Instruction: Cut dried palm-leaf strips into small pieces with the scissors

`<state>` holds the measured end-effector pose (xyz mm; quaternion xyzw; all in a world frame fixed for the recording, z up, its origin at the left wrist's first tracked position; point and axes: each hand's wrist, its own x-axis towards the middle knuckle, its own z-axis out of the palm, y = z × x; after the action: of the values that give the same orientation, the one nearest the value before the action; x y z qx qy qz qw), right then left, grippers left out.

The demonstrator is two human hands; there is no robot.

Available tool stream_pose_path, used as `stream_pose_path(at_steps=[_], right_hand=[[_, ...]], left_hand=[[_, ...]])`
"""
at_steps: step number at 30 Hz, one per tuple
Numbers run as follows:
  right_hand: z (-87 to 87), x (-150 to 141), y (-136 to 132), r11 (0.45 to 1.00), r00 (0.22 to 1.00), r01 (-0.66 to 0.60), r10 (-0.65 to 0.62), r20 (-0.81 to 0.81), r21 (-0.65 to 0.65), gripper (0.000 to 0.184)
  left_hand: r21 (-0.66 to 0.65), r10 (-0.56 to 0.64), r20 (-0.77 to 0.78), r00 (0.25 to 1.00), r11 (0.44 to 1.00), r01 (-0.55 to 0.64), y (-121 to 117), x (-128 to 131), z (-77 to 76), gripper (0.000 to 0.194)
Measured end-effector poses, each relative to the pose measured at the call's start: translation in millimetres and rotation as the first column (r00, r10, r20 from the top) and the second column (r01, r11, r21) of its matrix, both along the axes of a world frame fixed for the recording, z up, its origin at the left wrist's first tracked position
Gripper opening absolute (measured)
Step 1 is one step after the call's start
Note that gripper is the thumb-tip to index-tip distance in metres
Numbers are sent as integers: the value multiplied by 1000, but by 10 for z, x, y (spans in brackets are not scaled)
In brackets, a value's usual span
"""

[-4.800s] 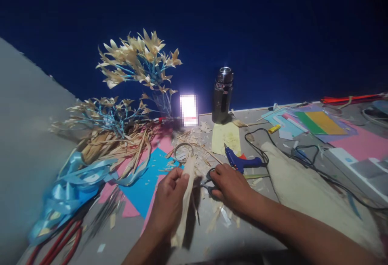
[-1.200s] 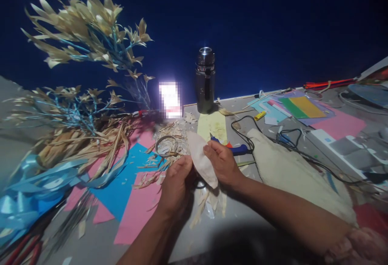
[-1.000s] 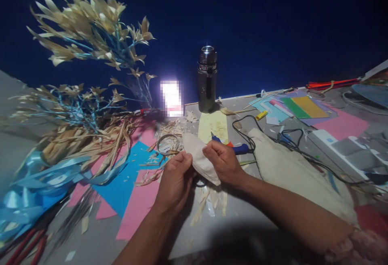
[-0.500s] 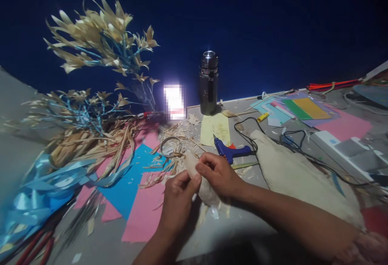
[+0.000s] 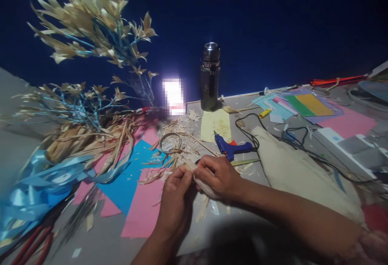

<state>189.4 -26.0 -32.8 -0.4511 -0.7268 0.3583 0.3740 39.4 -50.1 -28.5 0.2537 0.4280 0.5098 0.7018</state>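
Note:
A pale piece of dried corn husk (image 5: 207, 189) is folded narrow between my two hands, low over the middle of the table. My left hand (image 5: 176, 194) pinches its upper end between thumb and fingertips. With curled fingers, my right hand (image 5: 220, 178) grips the same husk farther along, its thumb close to the left fingertips. Part of the husk is hidden under the right fingers. Just beyond the hands lie a thin ring (image 5: 161, 139) and scattered husk scraps (image 5: 182, 156). A blue glue gun (image 5: 232, 150) rests beyond my right hand.
A dark flask (image 5: 209, 87) stands at the back beside a bright, pixelated panel (image 5: 173, 95). Husk flowers (image 5: 106, 18) on blue stems rise at left, above blue ribbon (image 5: 45, 188) and red-handled tool grips (image 5: 36, 245). A cream cloth (image 5: 297, 172) and a power strip (image 5: 342, 148) lie right.
Scissors held earlier by my right hand have left it. The husk, first a long strip and then spread wide between both hands, is now gathered narrow, and my hands have drawn together.

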Motion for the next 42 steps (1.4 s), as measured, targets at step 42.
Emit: stream_pose_path(at_steps=[42], right_hand=[[167,132,226,960,946,104,-177,-273,-262,32]], left_hand=[[208,-227,-473,851,910,358,399,-84,226,18]])
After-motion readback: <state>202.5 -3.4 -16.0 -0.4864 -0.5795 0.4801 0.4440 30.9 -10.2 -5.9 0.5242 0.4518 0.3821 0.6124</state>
